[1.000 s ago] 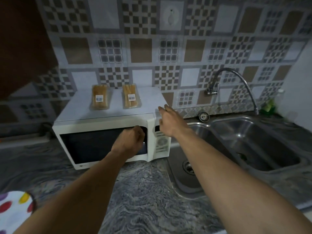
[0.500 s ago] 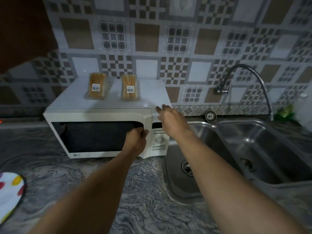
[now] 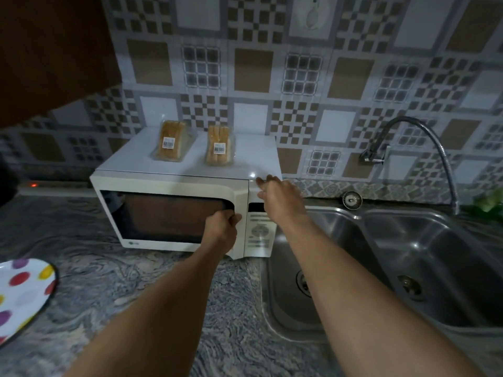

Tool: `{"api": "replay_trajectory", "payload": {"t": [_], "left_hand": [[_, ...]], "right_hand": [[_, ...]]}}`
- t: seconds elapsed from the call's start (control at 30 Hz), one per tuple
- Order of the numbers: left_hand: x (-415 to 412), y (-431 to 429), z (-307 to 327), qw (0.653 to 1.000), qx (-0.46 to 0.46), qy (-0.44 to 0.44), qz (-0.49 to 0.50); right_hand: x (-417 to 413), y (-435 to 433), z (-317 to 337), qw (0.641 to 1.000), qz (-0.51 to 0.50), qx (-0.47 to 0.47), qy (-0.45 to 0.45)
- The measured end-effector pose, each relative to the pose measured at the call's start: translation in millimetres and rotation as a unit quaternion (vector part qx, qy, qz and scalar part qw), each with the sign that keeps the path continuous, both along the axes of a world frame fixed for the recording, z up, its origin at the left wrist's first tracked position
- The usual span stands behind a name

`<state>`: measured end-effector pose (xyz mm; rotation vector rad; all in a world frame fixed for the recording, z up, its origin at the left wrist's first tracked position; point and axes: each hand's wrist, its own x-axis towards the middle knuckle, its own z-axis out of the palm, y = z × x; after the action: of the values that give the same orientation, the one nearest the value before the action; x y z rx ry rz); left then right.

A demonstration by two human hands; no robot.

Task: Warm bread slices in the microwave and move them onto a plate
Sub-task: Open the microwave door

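A white microwave [image 3: 152,183] stands on the counter with its dark-windowed door standing slightly ajar at the right edge. Two wrapped packs of bread slices lie on its top: the left pack [image 3: 171,141] and the right pack [image 3: 220,146]. My left hand [image 3: 221,230] grips the door's right edge, fingers curled into the handle recess. With its fingers laid flat, my right hand [image 3: 279,194] presses on the microwave's top right corner above the control panel [image 3: 260,233]. A white plate with coloured dots [image 3: 23,291] lies at the left edge.
A steel double sink [image 3: 381,268] sits right of the microwave, with a curved tap [image 3: 424,142] on the tiled wall. The marbled grey counter [image 3: 152,289] runs below. A dark cabinet [image 3: 49,50] hangs at the top left. Something green [image 3: 488,202] lies at the far right.
My left hand has closed on the door's right edge and the door has swung slightly out. My right hand stays on the top corner. The view has shifted.
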<state>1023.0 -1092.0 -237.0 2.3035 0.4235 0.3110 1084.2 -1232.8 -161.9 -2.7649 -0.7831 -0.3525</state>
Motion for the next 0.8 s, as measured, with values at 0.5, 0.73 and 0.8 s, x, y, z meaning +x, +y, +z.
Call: {"api": "replay_trajectory", "payload": {"t": [0.5, 0.73, 0.8], "left_hand": [[-4.3, -3.1, 2.5, 1.000, 0.017, -0.014, 0.007], [-5.6, -6.2, 4.7, 1.000, 0.010, -0.009, 0.008], [-4.6, -6.4, 4.2, 1.000, 0.012, -0.011, 0.009]], "right_hand": [[0.1, -2.7, 4.2, 1.000, 0.012, 0.000, -0.007], [2.8, -3.3, 4.6, 1.000, 0.013, -0.011, -0.003], [3.3, -2.9, 4.6, 1.000, 0.011, -0.015, -0.001]]}}
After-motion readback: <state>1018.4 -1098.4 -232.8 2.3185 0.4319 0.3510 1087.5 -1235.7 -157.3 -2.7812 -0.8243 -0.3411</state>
